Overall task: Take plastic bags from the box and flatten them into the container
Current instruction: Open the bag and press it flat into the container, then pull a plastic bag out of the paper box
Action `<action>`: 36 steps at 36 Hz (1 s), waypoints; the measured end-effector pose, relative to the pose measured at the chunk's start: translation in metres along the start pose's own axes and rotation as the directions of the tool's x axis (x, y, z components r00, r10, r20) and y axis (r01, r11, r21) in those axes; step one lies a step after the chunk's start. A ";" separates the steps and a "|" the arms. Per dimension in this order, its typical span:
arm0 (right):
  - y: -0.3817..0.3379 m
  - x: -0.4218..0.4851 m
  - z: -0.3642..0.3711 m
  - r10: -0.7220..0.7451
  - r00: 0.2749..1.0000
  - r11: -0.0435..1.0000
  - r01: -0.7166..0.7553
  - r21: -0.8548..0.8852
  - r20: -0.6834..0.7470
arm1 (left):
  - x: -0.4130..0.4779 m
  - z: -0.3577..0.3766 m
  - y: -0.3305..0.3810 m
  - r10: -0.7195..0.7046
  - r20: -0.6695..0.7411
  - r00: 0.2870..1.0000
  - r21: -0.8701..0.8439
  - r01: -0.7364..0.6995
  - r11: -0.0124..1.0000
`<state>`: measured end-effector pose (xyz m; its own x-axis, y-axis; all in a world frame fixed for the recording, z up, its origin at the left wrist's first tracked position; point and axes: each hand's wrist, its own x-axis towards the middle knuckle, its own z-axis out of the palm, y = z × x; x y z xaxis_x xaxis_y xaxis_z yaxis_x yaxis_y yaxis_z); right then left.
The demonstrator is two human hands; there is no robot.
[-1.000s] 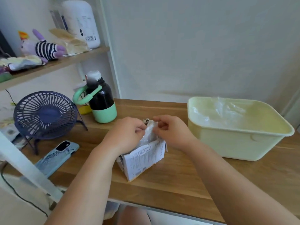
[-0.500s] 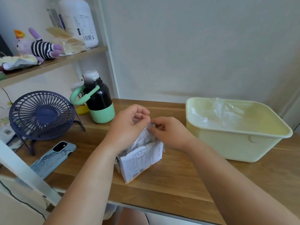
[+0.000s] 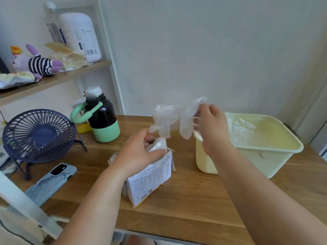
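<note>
A small white printed box (image 3: 150, 181) stands on the wooden table, with crumpled plastic sticking out of its top. My left hand (image 3: 136, 152) rests on the box's top, and its fingers pinch the lower tail of a thin clear plastic bag (image 3: 171, 119). My right hand (image 3: 210, 124) pinches the bag's other end and holds it in the air between the box and the pale yellow container (image 3: 276, 156). Clear plastic bags lie inside that container.
A black and green bottle (image 3: 102, 121) stands behind the box. A dark blue desk fan (image 3: 37, 135) and a phone (image 3: 53, 181) sit at the left. A shelf (image 3: 53, 80) above holds a plush toy and bottles. The table's front edge is near me.
My right hand has pulled a plastic bag up and to the right, out of the box. My left hand has dropped onto the box's top and holds the bag's tail.
</note>
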<state>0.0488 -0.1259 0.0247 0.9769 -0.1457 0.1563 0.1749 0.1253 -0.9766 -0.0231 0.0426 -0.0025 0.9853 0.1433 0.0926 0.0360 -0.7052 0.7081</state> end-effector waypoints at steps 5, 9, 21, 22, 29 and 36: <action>-0.016 -0.016 -0.015 -0.242 0.966 0.957 0.252 -0.141 0.090 | -0.004 0.001 0.038 0.047 0.064 0.997 -0.246 -0.030 0.969; -0.021 -0.028 -0.027 -0.200 0.874 0.931 0.311 -0.193 0.443 | 0.003 0.012 0.068 0.093 0.224 0.970 -0.819 0.136 0.558; -0.023 -0.005 -0.079 0.268 0.874 0.963 -0.249 -0.099 0.406 | 0.018 0.036 0.075 0.193 0.310 0.931 -0.942 0.273 0.194; -0.022 -0.003 -0.082 0.299 0.852 0.954 -0.284 -0.100 0.430 | 0.015 0.037 0.081 0.195 0.315 0.929 -0.936 0.270 0.226; -0.029 0.008 -0.103 0.065 0.973 0.997 -0.053 -0.059 0.222 | 0.028 0.052 0.095 0.131 0.205 0.970 -0.949 0.163 0.271; -0.034 0.031 -0.135 0.161 0.986 0.978 -0.164 -0.127 -0.033 | 0.053 0.058 0.100 -0.296 0.037 0.954 -0.994 0.065 0.087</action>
<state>0.0567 -0.2667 0.0424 0.9877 -0.1558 -0.0083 -0.0050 0.0214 -0.9998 0.0428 -0.0606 0.0328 0.9359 0.3202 -0.1469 -0.0985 0.6383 0.7635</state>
